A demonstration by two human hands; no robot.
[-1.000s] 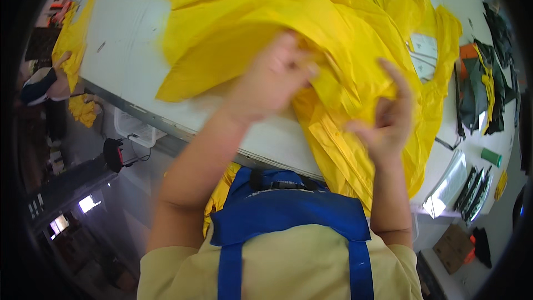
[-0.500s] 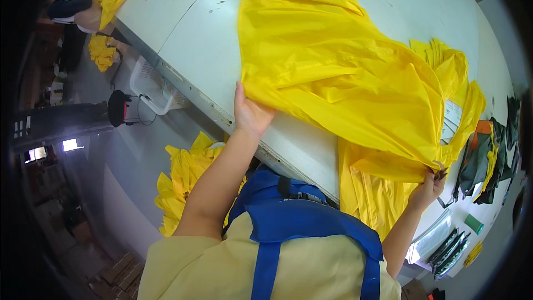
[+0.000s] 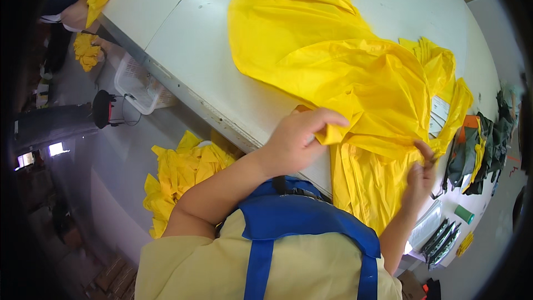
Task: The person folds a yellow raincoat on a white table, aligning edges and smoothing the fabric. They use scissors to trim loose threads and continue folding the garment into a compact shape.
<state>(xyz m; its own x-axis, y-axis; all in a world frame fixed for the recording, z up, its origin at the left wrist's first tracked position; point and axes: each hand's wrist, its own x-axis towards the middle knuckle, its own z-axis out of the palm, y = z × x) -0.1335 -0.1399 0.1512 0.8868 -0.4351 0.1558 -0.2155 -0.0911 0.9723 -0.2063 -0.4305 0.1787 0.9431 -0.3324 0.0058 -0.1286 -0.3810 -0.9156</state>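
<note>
A large yellow garment of thin, slightly shiny fabric lies spread and bunched over the white table. My left hand has closed on its near edge, pinching a folded bit between thumb and fingers. At the garment's near right side is my right hand, its fingers curled and slightly blurred; what they hold is too unclear to name. Between the hands, the fabric is crumpled. More yellow fabric hangs in long pleats over the table's front edge, close to my body.
A yellow heap lies below the table at left. Beyond it stand a white basket and a black round stool. Another person's arm handles yellow fabric at far left. Dark garments, a green roll and flat packets are at right.
My left hand has moved right and nearer along the garment's edge, now pinching a fold and drawing the fabric in. The small dark item at my right fingertips no longer shows clearly.
</note>
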